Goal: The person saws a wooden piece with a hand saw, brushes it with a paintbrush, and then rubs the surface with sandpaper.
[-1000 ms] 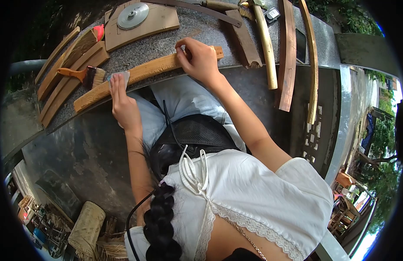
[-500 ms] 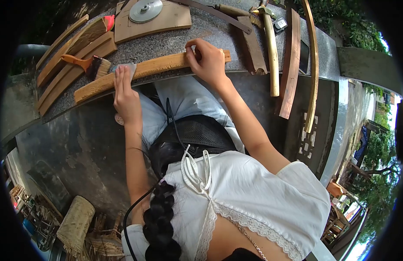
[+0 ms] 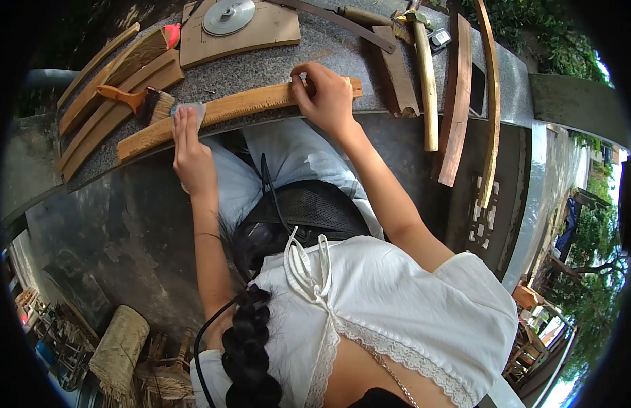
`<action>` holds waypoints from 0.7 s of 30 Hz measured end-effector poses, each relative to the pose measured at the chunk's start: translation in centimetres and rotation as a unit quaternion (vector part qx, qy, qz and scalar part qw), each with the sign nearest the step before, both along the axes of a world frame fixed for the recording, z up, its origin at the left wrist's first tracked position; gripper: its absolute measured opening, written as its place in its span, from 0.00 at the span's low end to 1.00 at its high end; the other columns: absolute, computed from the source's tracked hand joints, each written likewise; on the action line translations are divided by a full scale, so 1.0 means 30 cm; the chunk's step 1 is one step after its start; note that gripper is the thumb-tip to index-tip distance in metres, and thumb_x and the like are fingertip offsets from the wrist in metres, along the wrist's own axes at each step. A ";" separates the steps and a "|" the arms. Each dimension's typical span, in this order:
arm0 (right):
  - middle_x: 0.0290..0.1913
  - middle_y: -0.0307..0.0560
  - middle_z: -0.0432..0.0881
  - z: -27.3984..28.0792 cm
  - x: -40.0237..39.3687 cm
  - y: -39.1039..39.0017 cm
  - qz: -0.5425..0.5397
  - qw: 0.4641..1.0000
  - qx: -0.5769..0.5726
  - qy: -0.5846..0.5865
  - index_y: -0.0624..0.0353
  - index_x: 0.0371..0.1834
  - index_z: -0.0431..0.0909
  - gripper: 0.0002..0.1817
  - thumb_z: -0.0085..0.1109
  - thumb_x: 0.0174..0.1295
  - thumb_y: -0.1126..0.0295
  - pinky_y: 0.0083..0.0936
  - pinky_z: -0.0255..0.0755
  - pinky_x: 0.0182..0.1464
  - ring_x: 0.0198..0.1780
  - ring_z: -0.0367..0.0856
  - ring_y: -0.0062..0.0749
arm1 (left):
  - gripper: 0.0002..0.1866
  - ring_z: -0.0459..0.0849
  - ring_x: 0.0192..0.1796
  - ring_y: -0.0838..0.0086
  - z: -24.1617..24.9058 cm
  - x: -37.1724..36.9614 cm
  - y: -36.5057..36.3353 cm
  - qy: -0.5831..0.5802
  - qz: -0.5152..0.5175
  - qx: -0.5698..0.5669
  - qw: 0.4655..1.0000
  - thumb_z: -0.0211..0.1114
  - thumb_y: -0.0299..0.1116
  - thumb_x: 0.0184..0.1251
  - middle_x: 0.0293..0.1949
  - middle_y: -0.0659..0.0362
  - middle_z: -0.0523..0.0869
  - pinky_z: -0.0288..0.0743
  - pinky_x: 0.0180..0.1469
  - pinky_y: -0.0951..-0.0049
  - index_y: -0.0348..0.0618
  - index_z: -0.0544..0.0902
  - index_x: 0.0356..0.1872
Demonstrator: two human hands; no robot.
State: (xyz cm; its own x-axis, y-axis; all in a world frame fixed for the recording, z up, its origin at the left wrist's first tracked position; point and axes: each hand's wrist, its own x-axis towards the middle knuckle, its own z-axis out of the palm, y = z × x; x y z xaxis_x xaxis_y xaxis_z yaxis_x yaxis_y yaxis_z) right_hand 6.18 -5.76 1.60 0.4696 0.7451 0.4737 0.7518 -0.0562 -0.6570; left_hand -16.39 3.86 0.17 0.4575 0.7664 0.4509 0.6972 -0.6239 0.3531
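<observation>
A long, slightly curved wooden strip (image 3: 247,103) lies along the bench's near edge. My right hand (image 3: 323,98) grips it close to its right end, with thumb and fingers curled round it. Farther left, my left hand (image 3: 194,156) presses a pale sheet that looks like sandpaper (image 3: 195,110) onto the strip. Its fingers lie close together over the sheet, and the thumb is hidden. Just left of those fingers rests a paintbrush (image 3: 133,100) with an orange handle and dark-stained bristles.
Curved wood pieces (image 3: 118,122) lie at the left of the stone bench (image 3: 329,51). A metal disc (image 3: 228,16) sits on a board at the back. To the right are a hammer (image 3: 424,81), a saw blade (image 3: 339,24) and long wooden strips (image 3: 453,102), some overhanging the edge.
My left hand and the pale sheet have slid left along the wooden strip, towards the paintbrush. My right hand keeps its grip in the same place.
</observation>
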 end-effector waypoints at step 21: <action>0.25 0.41 0.79 0.017 -0.003 -0.003 0.001 0.999 -0.037 0.009 0.53 0.33 0.79 0.02 0.60 0.57 0.72 0.30 0.71 0.27 0.23 0.80 0.33 | 0.27 0.75 0.65 0.62 0.048 -0.224 0.150 0.045 0.125 -0.019 0.991 0.51 0.11 0.56 0.60 0.52 0.79 0.72 0.65 0.62 0.40 0.79 0.57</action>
